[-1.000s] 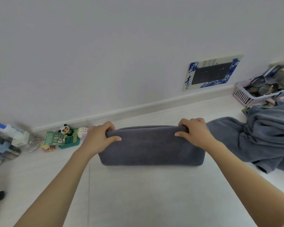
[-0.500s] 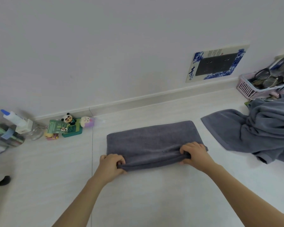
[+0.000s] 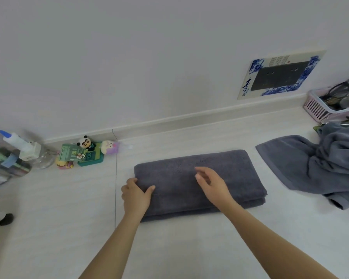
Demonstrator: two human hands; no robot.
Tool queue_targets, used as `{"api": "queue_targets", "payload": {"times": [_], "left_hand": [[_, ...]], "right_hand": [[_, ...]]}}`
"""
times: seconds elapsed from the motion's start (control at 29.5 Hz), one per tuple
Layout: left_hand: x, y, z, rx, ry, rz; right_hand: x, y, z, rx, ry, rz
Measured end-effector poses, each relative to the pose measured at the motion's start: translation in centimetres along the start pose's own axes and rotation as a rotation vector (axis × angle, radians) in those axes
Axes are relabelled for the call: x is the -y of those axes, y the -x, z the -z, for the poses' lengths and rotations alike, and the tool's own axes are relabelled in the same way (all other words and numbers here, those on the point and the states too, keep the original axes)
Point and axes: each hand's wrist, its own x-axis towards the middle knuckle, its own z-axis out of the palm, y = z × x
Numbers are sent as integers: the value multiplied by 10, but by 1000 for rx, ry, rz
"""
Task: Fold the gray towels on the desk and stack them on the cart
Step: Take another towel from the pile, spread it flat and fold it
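Blue character 青 on blue-and-white socket frame [image 3: 280, 74], smaller print unreadable

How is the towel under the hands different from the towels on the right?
The folded towel lies flat in a neat layered rectangle; the towel pile is crumpled and loose. The left hand grips the folded towel's end; nothing touches the pile. Both are gray and on the desk.
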Motion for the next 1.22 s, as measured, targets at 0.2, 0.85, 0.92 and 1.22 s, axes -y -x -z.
{"api": "queue_targets", "payload": {"times": [0.2, 0.85, 0.92, 1.22], "left_hand": [[0, -13, -4, 192, 219, 241], [-121, 33, 31, 216, 124, -228], [-140, 41, 23, 229, 83, -274], [-218, 88, -75, 323, 6, -435]], "right_hand": [[12, -14, -59, -99, -515, -206], [-12, -3, 25, -603, -130, -242], [-23, 2, 44, -556, -103, -376], [-63, -10, 110, -160, -659, -507]]}}
